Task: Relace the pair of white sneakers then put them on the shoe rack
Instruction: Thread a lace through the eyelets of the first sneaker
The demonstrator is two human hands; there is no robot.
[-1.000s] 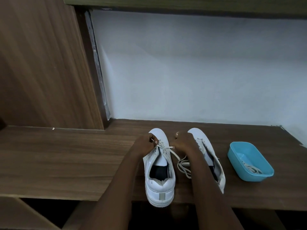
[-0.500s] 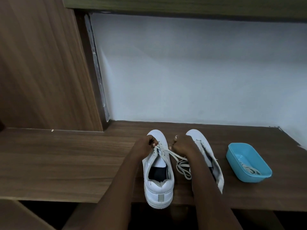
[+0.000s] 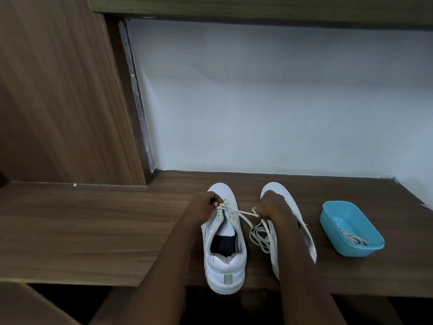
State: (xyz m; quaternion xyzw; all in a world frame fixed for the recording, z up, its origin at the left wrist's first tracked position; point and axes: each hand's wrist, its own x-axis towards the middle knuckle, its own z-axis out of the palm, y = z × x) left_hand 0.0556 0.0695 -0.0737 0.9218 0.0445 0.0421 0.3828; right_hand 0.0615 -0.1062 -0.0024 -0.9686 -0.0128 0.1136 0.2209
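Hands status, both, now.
Left hand: closed, pinching the lace at the left sneaker eyelets.
Right hand: closed, gripping the same lace, stretched out beside that sneaker.

Pale white wall [image 3: 269,102], wood-grain side panel [image 3: 58,90] at left, dark wooden shelf [image 3: 93,231] below, dim light

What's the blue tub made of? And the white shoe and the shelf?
Blue tub: likely plastic, with smooth walls, an even colour and a soft sheen.
White sneaker: smooth leather or faux leather; I cannot tell which.
Shelf: brown with wood-grain streaks and a matte look, possibly laminate.
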